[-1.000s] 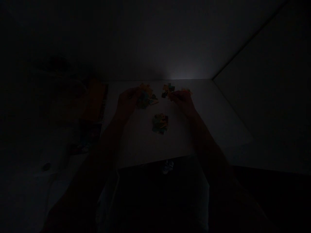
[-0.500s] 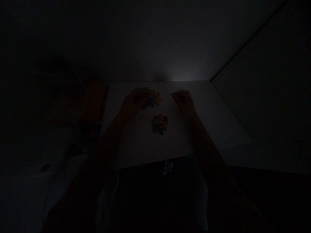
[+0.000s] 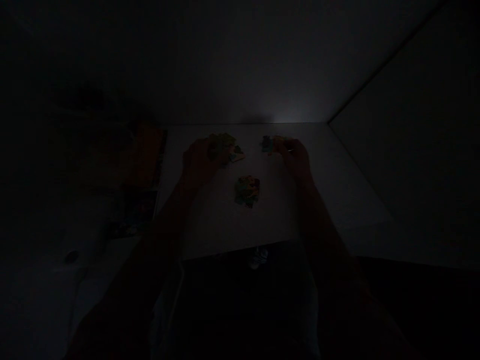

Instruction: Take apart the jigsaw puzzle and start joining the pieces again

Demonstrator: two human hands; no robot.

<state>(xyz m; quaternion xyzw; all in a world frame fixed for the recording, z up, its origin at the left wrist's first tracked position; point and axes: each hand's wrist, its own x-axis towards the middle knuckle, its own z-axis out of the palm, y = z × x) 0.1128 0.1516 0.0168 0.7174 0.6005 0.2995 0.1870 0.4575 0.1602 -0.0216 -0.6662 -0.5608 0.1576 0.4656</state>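
Observation:
The picture is very dark. My left hand [image 3: 200, 157] is at the back left of the white table, its fingers closed at a blue and yellowish jigsaw puzzle piece [image 3: 237, 156]. Just behind it lies a pile of green-yellow pieces [image 3: 222, 139]. To the right, my right hand [image 3: 296, 157] pinches at a small cluster of blue-green and orange puzzle pieces [image 3: 268, 144]; the fingers partly cover it. Nearer to me, a heap of mixed green, orange and dark puzzle pieces [image 3: 247, 191] sits between my forearms, with neither hand touching it.
A pale wall rises behind the white table [image 3: 277, 210], and another panel [image 3: 405, 125] closes the right side. An orange object [image 3: 144, 155] stands left of the table, beside dark clutter [image 3: 138, 207]. The table's front edge is close to my body.
My right hand has shifted slightly right, and blue-green pieces now show at its fingertips. My left fingers have drawn back a little, and the blue-green pieces formerly beneath them are gone from there.

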